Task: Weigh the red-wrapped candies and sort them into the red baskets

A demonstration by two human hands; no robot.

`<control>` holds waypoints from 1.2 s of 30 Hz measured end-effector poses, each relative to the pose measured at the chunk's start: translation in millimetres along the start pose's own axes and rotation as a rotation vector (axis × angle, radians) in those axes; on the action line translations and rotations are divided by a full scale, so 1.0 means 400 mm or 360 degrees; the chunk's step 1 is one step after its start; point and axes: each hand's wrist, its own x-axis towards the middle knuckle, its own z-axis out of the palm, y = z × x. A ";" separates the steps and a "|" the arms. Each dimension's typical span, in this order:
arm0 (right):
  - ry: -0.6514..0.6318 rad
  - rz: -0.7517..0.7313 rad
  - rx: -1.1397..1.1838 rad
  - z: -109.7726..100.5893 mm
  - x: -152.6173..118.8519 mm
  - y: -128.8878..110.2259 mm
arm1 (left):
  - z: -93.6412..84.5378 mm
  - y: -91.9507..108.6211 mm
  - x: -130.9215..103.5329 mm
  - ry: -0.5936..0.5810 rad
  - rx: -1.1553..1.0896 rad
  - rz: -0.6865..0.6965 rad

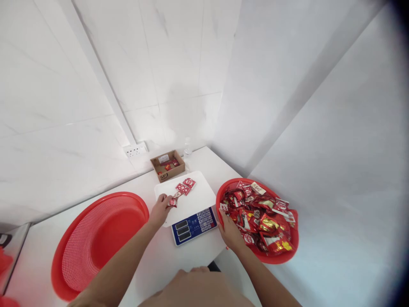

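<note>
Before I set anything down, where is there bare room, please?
Bare white tabletop shows in front of the blue digital scale, and behind its white tray, between the clear plastic bottle and pale right wall. Crowded: the red plastic basket of shiny packets.

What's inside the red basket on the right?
Shiny red packets, some with gold, and a pale slip. They hide most of the basket's bottom, so I can't see underneath.

Bright, cool light everywhere, its source out of frame! A soft shadow smudges the wall (183,47), red tint spills from the left basket (57,256) across the bench (214,164), gold wrappers (270,222) flash with glare. The bottle (188,147) nearly washes out; wide-angle stretch pulls that basket, black swallows the right edge, small print blurs.
</note>
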 end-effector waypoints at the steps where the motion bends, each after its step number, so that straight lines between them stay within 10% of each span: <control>1: 0.0004 -0.0004 0.0009 -0.001 0.000 0.000 | -0.021 -0.020 -0.020 0.0101 -0.0038 -0.0038; 8: -0.0003 0.0016 0.0020 0.000 0.002 0.000 | -0.157 -0.180 -0.216 0.0340 0.0052 -0.0441; 14: -0.0005 0.0000 0.0019 0.003 0.004 0.001 | -0.150 -0.234 -0.277 0.0258 0.0344 -0.0573; 19: -0.0023 0.0009 0.0018 -0.001 0.003 -0.003 | -0.067 -0.140 -0.148 0.0232 0.0301 -0.0110; 24: -0.0048 0.0090 -0.0001 0.003 0.002 -0.004 | 0.038 0.001 0.029 -0.0243 0.0211 0.0123; 36: -0.0079 0.0178 0.0010 -0.007 0.000 -0.020 | 0.136 0.159 0.275 -0.0357 0.0720 0.0069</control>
